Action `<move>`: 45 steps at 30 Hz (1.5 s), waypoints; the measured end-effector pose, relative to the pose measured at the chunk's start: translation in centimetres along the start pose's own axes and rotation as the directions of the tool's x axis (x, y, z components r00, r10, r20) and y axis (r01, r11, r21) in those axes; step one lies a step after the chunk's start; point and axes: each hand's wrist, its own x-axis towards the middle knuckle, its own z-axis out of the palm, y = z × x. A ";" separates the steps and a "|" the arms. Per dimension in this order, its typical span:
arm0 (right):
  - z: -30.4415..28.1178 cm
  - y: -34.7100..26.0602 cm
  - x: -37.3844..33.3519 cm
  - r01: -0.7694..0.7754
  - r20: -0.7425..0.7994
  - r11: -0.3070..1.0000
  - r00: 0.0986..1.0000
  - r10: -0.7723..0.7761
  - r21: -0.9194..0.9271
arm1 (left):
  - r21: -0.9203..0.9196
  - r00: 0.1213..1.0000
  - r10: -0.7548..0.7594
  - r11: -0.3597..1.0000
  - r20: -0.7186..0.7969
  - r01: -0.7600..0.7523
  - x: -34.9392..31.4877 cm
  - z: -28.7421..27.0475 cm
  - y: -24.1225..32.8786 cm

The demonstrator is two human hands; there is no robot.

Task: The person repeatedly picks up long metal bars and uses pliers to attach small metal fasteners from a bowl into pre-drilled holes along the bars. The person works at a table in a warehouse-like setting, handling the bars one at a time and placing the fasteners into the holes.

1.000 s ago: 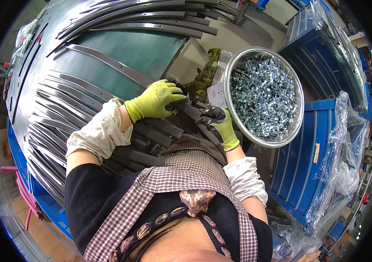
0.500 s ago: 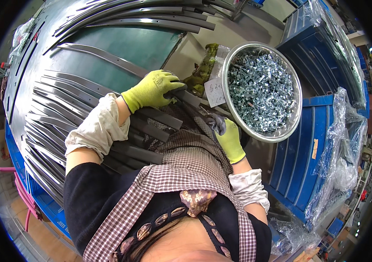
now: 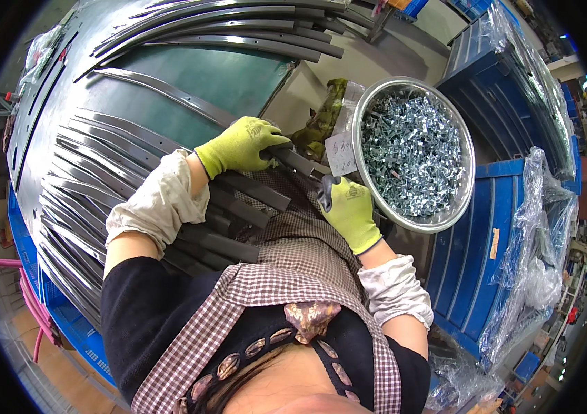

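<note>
My left hand point(image 3: 244, 146), in a yellow-green work glove with dark fingers, is closed around a long dark curved strip point(image 3: 176, 91) near its right end. That end point(image 3: 298, 163) sticks out past my fingers toward my right. My right hand point(image 3: 349, 210), gloved the same way, is closed at the tip of the strip, thumb and fingers pressed together. Whatever lies between those fingertips is hidden. Close by on the right stands a round metal bowl point(image 3: 471, 162) full of small shiny metal clips point(image 3: 414, 148).
Several similar strips point(image 3: 93, 179) lie on the table point(image 3: 190, 69) to the left, with another bunch point(image 3: 238, 31) at the far side. A paper tag point(image 3: 340, 153) hangs beside the bowl. Blue bins point(image 3: 476, 241) with plastic film point(image 3: 538, 255) stand at the right.
My right hand has come up and left to the strip's end, its fingers closing there. My left hand stays on the strip, and the view has shifted slightly.
</note>
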 end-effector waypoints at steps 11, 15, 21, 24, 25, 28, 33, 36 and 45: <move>-4.0 3.7 -5.7 -0.183 -0.101 0.963 0.973 0.206 0.199 | 0.099 0.999 0.029 0.995 0.028 -0.032 0.2 -0.5 1.3; -2.9 4.7 -5.9 -0.144 -0.180 0.977 0.969 0.172 0.158 | 0.005 0.994 -0.091 0.996 -0.063 0.092 -0.2 -3.1 5.4; -4.2 8.0 -4.9 -0.213 -0.248 0.971 0.940 0.235 0.113 | -0.120 0.981 -0.189 0.976 -0.051 0.182 -7.5 -5.9 9.3; -5.7 9.6 -3.9 -0.330 -0.242 0.944 0.914 0.325 0.017 | -0.294 0.962 -0.243 0.917 0.123 0.269 -12.2 -7.2 10.9; -5.3 11.2 -3.9 -0.363 -0.248 0.930 0.908 0.337 -0.066 | -0.167 0.954 -0.191 0.958 0.230 0.232 -13.3 -7.9 11.4; -5.3 14.0 -3.2 -0.441 -0.243 0.891 0.881 0.406 -0.108 | -0.044 0.966 -0.095 0.993 0.239 0.108 -14.5 -10.4 11.3; -3.6 17.8 -2.7 -0.574 -0.191 0.771 0.819 0.541 -0.275 | -0.154 0.936 -0.322 0.941 -0.142 0.300 -10.2 -13.9 4.7; -3.5 18.9 -2.8 -0.575 -0.174 0.779 0.818 0.548 -0.248 | 0.120 0.826 -0.488 0.836 -0.281 0.535 -5.6 -13.3 -2.4; -4.4 20.0 -2.6 -0.473 -0.315 0.877 0.848 0.427 -0.084 | 0.243 0.557 -0.613 0.521 -0.560 0.818 10.0 -9.7 -16.8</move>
